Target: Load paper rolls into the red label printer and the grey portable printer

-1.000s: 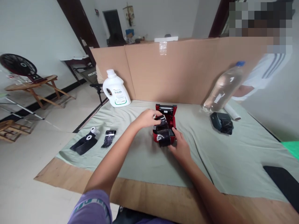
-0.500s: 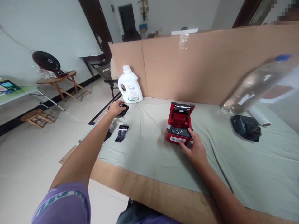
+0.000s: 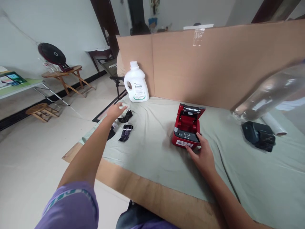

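Observation:
A small red and black label printer (image 3: 187,127) stands on the cloth with its lid tilted up and its red inside showing. My right hand (image 3: 203,156) grips its near right corner, thumb at the front label and fingers on the right side. At the left, my left hand (image 3: 116,111) hovers with fingers apart and nothing held. Just beside and below its fingertips lies a black roll (image 3: 126,117) with a pale core. Something pale behind those fingers is partly hidden. Nearer me lies a small dark roll with a crinkled loose end (image 3: 125,133).
A white jug (image 3: 137,86) stands against the cardboard screen (image 3: 190,63). To the right are a large clear bottle (image 3: 267,92), a dark boxy device (image 3: 258,135) and a white roll (image 3: 275,124). The table's wooden edge (image 3: 143,181) runs along my side.
My left hand has let go of the black roll and its fingers have spread. The roll rests on the cloth. My right hand stays on the printer; the camera view has shifted slightly.

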Available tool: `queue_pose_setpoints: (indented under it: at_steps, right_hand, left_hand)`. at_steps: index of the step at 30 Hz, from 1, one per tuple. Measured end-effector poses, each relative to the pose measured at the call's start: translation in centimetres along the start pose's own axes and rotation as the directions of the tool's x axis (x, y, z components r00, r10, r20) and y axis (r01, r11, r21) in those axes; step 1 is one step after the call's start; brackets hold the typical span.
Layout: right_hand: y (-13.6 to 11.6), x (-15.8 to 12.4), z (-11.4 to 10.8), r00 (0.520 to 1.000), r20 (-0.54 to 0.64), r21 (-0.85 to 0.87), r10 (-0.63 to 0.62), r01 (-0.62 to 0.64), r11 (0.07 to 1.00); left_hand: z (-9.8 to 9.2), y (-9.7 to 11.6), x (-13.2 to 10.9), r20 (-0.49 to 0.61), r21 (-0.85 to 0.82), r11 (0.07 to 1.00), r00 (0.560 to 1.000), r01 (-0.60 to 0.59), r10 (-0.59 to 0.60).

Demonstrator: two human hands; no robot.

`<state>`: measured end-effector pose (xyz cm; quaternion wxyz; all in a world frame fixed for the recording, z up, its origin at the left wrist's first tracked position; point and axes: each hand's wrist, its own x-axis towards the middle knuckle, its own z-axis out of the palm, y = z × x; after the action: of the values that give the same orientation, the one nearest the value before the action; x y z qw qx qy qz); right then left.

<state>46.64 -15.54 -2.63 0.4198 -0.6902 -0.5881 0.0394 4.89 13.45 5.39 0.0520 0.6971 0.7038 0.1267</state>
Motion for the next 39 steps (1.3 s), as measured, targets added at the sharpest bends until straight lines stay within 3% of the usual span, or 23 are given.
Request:
queue_pose_setpoints:
  at_steps: [2,4,8,12,15,19,23,30,33,36,37,39]
  right_hand:
    - [-0.1,0.0,-0.1,1.0,0.004,0.003,0.002,-0.002,1.0]
    - [-0.3,0.0,-0.2,1.0,0.006,0.022,0.004,-0.004,1.0]
    - [-0.5,0.0,-0.2,0.999,0.027,0.049,0.02,-0.022,0.999]
    - [-0.2,0.0,0.0,1.0,0.009,0.034,0.001,-0.002,0.999]
    - [0.0,0.0,0.1,1.0,0.003,0.038,0.004,-0.004,0.999]
    - [-0.1,0.0,0.1,1.0,0.006,0.042,-0.002,0.001,0.999]
    - [-0.1,0.0,0.0,1.0,0.012,0.037,0.004,-0.005,0.999]
    - [0.1,0.1,0.2,1.0,0.02,0.049,0.005,-0.006,0.999]
    - [-0.6,-0.1,-0.2,0.999,-0.033,0.054,-0.042,0.044,0.998]
    - [-2.8,0.3,-1.6,0.977,-0.128,0.024,-0.172,0.177,0.984]
    - [-3.9,0.6,-2.3,0.967,-0.139,0.029,-0.215,0.221,0.975]
    - [-6.5,2.0,-3.6,0.956,-0.122,0.075,-0.268,0.278,0.958]
  left_hand:
    - [-1.9,-1.6,-1.4,-0.019,0.015,0.999,0.999,0.04,-0.04]
    - [-3.5,-3.4,-3.4,0.046,0.086,0.993,0.995,0.083,-0.087]
    - [-4.5,-5.6,-8.5,0.171,0.174,0.981,0.978,0.089,-0.119]
    - [-3.7,-6.3,-12.3,-0.036,0.168,0.986,0.999,0.01,-0.004]
    - [-3.5,-6.4,-12.9,-0.106,0.109,0.993,0.994,0.044,-0.032]
    - [-3.6,-5.6,-12.8,0.031,0.155,0.987,0.998,0.051,-0.056]
    - [-3.2,-3.9,-13.7,0.14,0.282,0.943,0.964,0.178,-0.224]
    - [-1.5,-2.6,-14.6,0.011,0.285,0.932,0.972,0.224,-0.237]
    - [-1.9,-1.7,-15.3,-0.042,0.18,0.964,0.981,0.196,-0.191]
    - [-3.2,0.9,-16.4,-0.1,-0.191,0.981,0.994,0.023,-0.043]
    - [-3.7,2.2,-16.7,-0.113,-0.352,0.934,0.993,-0.065,0.027]
    - [-4.5,5.6,-16.9,-0.131,-0.623,0.75,0.975,-0.223,0.181]
